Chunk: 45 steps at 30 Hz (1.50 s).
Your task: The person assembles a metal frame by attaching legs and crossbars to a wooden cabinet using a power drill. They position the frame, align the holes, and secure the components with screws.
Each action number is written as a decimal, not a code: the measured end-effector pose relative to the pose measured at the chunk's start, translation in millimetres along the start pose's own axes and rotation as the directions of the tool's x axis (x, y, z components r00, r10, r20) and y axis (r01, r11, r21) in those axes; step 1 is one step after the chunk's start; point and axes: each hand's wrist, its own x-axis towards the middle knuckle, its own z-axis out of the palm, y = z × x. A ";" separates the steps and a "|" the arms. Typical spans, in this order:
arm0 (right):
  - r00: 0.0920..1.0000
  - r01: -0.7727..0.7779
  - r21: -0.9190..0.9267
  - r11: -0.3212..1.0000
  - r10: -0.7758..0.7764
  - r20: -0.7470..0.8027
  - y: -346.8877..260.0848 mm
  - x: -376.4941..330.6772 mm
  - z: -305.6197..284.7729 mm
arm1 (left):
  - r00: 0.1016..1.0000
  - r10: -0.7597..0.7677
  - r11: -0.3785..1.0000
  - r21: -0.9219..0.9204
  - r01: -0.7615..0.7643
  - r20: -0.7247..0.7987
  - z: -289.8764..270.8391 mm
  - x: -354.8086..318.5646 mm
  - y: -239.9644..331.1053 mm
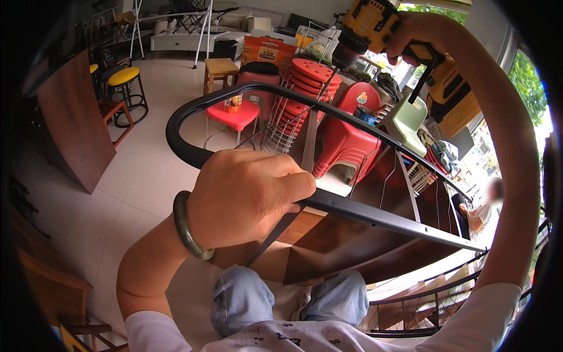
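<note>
Left hand [252,196]: clenched around the near bar of the black frame [372,218], which is extended toward the right;
Red stools [300,87]: stacked behind the frame;
Drill [368,24]: held raised at upper right;
Right hand [423,35]: wrapped around the drill's handle.

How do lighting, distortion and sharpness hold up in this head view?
Head view: daylight blows out patches along the right side; head view: fisheye bends the reddish-brown wooden panel near the black left rim; head view: left hand and drill look fairly sharp, while a round blur hides the head of a person at right.
</note>
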 end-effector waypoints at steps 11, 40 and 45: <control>0.929 -0.359 -0.016 0.933 0.359 0.087 -24.6 17.9 -10.7 | 0.999 0.038 0.999 0.030 -0.037 -0.013 3.5 1.9 -0.4; 0.940 -0.235 -0.017 0.972 0.232 0.251 7.0 21.8 -13.8 | 1.000 0.019 0.999 -0.051 -0.019 0.015 2.5 5.9 -1.7; 0.988 -0.141 0.161 0.977 0.151 -0.046 8.8 -45.2 -4.3 | 0.993 -0.120 0.993 -0.011 0.120 -0.001 -3.5 1.9 7.2</control>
